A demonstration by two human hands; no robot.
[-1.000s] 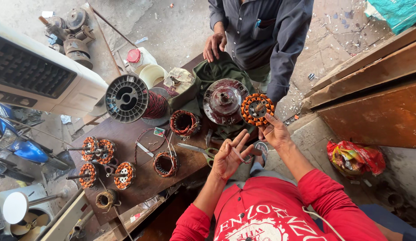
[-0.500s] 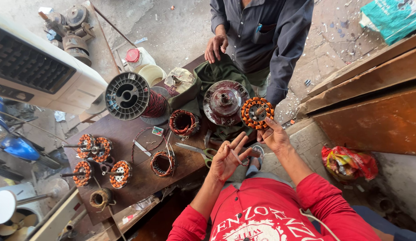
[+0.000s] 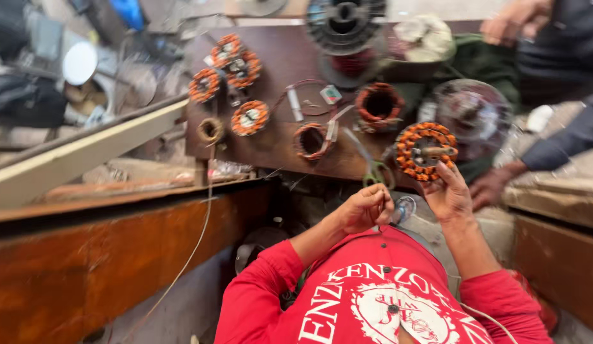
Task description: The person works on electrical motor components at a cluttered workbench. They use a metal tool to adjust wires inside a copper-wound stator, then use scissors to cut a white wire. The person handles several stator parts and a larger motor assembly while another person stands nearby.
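My right hand [image 3: 448, 192] holds up a round stator with orange windings [image 3: 426, 151] by its lower edge, just over the near edge of the dark wooden table [image 3: 277, 57]. My left hand [image 3: 366, 207] is curled into a fist just left of it; I see nothing in it. Green-handled scissors [image 3: 373, 171] lie on the table edge right above that fist. My red sleeves and shirt fill the bottom of the view.
Three more orange-wound stators [image 3: 205, 85] [image 3: 236, 54] [image 3: 249, 118], copper coils [image 3: 310, 140] [image 3: 379, 102], a black spool [image 3: 344, 22] and a round motor housing [image 3: 471, 108] lie on the table. A co-worker's hand [image 3: 494, 185] rests at the right. A pale wooden beam [image 3: 86, 153] crosses the left.
The view has swung round and come closer. My left hand's spread fingers have curled into a fist. My right hand still holds the stator.
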